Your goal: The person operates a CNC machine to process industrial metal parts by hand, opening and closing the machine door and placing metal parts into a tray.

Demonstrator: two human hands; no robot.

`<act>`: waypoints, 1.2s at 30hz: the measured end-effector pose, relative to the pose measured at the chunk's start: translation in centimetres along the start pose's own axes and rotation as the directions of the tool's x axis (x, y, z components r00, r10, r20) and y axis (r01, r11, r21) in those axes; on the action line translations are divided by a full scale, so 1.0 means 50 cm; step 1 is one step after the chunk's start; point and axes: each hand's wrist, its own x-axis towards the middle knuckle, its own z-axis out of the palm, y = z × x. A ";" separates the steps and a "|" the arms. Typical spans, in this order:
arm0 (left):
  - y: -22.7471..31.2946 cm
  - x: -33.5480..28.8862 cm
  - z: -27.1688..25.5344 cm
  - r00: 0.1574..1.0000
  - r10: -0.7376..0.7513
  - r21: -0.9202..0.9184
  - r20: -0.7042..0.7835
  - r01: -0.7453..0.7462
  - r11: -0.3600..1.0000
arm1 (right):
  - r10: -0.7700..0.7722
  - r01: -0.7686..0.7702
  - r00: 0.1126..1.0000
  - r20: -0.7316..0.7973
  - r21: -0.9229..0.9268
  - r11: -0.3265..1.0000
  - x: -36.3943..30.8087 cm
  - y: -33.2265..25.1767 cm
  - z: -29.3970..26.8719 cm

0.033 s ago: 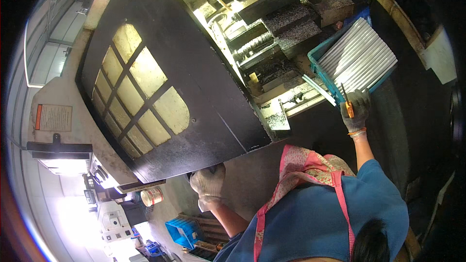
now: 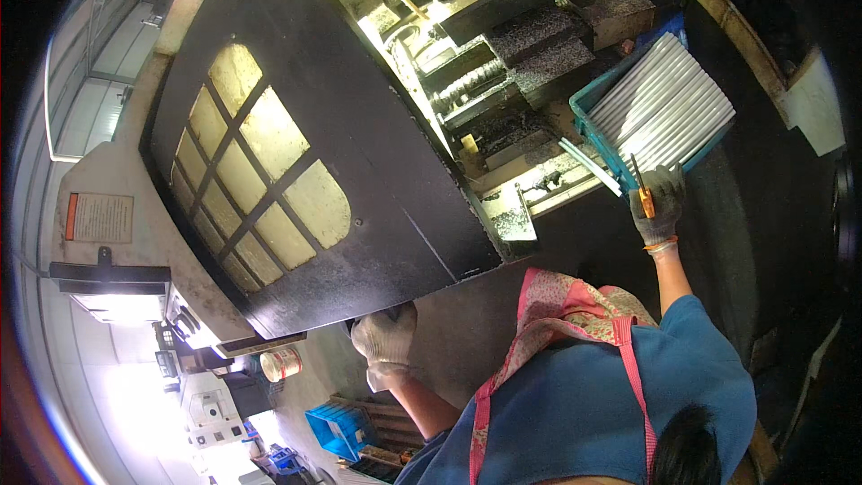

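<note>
My left hand, in a pale work glove, is curled at the lower edge of a large dark machine door with a gridded window. Its fingertips are mostly hidden there. My right hand, in a grey glove, is closed around a tool with an orange handle and a thin dark shaft; its exact kind is unclear. That hand is at the near side of a teal crate filled with rows of silvery metal rods. A few more rods lie beside the crate's left side.
Past the door's edge the machine's interior shows metal blocks covered with chips, and hoses. A white bucket and a blue crate by a wooden pallet stand on the floor at lower left. A control panel glows at left.
</note>
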 end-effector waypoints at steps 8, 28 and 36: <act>-0.011 -0.003 0.011 1.000 -0.029 -0.025 0.000 0.029 0.999 | -0.023 0.022 0.997 0.069 0.014 1.000 -0.022 0.021 0.010; -0.012 -0.004 0.010 0.993 -0.096 -0.005 0.067 0.097 0.995 | -0.009 0.008 1.000 0.023 0.029 1.000 -0.017 0.016 0.010; -0.004 0.000 0.001 0.998 -0.048 -0.042 0.040 0.050 0.998 | -0.001 0.000 0.999 0.051 0.013 1.000 -0.021 0.020 0.010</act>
